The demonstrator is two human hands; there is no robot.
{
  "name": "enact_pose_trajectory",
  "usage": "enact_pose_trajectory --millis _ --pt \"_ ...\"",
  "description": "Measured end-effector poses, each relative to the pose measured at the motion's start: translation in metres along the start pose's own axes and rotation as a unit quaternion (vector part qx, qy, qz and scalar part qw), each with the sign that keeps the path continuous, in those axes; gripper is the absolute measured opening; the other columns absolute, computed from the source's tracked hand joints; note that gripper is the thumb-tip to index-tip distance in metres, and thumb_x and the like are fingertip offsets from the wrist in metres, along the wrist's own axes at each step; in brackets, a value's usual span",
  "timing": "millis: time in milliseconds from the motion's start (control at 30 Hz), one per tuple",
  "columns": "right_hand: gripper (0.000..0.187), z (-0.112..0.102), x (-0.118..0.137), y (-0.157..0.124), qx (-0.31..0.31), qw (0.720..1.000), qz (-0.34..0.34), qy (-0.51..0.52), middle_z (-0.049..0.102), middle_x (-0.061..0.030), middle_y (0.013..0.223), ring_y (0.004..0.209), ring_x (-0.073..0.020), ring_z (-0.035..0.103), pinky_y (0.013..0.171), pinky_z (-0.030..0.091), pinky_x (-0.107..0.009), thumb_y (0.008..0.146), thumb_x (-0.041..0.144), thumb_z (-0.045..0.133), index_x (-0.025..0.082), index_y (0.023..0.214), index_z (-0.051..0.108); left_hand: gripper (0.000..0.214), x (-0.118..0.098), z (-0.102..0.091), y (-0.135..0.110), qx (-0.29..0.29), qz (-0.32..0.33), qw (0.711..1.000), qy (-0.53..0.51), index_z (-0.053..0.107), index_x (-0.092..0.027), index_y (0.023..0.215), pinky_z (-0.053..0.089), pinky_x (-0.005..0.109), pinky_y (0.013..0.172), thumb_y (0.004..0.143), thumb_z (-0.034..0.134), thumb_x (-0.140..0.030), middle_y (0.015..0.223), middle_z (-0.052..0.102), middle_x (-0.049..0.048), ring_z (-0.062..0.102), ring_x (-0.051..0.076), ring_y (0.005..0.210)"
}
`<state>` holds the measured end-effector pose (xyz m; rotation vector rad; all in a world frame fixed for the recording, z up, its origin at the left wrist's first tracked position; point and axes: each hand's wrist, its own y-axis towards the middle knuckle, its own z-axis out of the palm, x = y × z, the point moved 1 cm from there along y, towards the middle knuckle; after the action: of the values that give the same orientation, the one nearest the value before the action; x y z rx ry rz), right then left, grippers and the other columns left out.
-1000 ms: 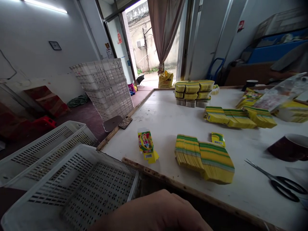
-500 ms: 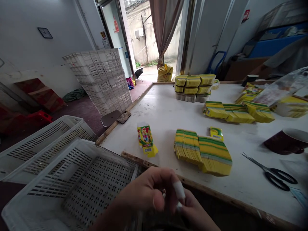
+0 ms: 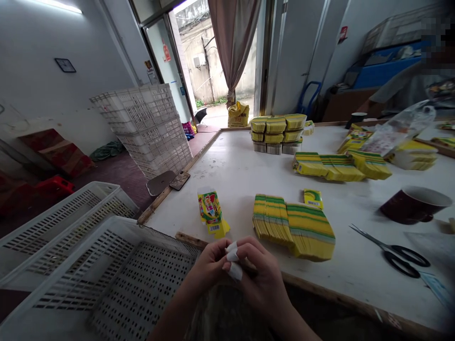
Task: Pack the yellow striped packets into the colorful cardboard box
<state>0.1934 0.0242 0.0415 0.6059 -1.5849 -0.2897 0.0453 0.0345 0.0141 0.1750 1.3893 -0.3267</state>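
Head view: left hand (image 3: 209, 263) and right hand (image 3: 262, 267), fingers (image 3: 251, 250) curled together, white wraps (image 3: 235, 272) between; grip on anything else cannot be told. Printed carton (image 3: 211, 210) and yellow stack (image 3: 295, 229) lie beyond, on bench (image 3: 234, 173).

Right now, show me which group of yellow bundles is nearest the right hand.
The front group: two bundles side by side, just beyond the right hand. The row of three and the tiered pile sit farther back.

A round, dark maroon mug (image 3: 401, 207) stood near black-handled metal scissors (image 3: 386, 246); a tied brown fabric curtain (image 3: 234, 42) hung right of stacked white plastic crates (image 3: 147, 124).
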Motion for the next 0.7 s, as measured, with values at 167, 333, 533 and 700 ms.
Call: enact_pose_trajectory --millis 167,333,533,700 --pt "0.013 -0.001 -0.027 -0.003 -0.017 0.996 0.083 0.006 0.058 0.0004 0.070 0.065 -0.0129 0.055 0.060 0.045 -0.022 0.086 0.026 0.058 0.019 0.075 0.056 0.046 -0.015 -0.043 0.013 -0.156 0.067 0.974 0.150 0.058 -0.017 0.093 0.041 0.025 0.060 0.078 0.059 -0.061 0.071 0.057 0.0002 0.052 0.014 0.062" --pt "0.007 0.006 -0.053 -0.004 0.023 0.994 0.097 -0.047 0.061 -0.0023 0.077 0.071 -0.0151 0.057 0.066 0.046 -0.025 0.086 0.023 0.054 0.018 0.083 0.058 0.037 -0.039 -0.084 0.058 -0.243 0.191 0.819 0.483 0.056 -0.020 0.108 0.044 0.037 0.092 0.085 0.056 -0.049 0.112 0.062 0.0112 0.057 0.026 0.106" --pt "0.026 0.038 -0.077 0.005 0.117 0.982 0.085 -0.122 0.061 -0.0083 0.105 0.098 -0.0227 0.058 0.083 0.047 -0.033 0.078 0.008 0.060 0.020 0.102 0.058 0.042 -0.014 -0.112 0.132 -0.151 0.173 0.836 0.498 0.060 -0.023 0.108 0.033 0.045 0.108 0.078 0.063 -0.051 0.124 0.061 0.0099 0.050 0.029 0.123" --pt "0.030 0.055 -0.087 0.030 0.105 0.985 0.057 -0.122 0.058 -0.0084 0.107 0.097 -0.0204 0.057 0.086 0.048 -0.032 0.077 0.002 0.056 0.019 0.102 0.057 0.054 0.015 -0.133 0.152 -0.163 0.154 0.879 0.420 0.061 -0.019 0.112 0.026 0.048 0.112 0.084 0.044 -0.063 0.126 0.061 0.0132 0.048 0.030 0.124"
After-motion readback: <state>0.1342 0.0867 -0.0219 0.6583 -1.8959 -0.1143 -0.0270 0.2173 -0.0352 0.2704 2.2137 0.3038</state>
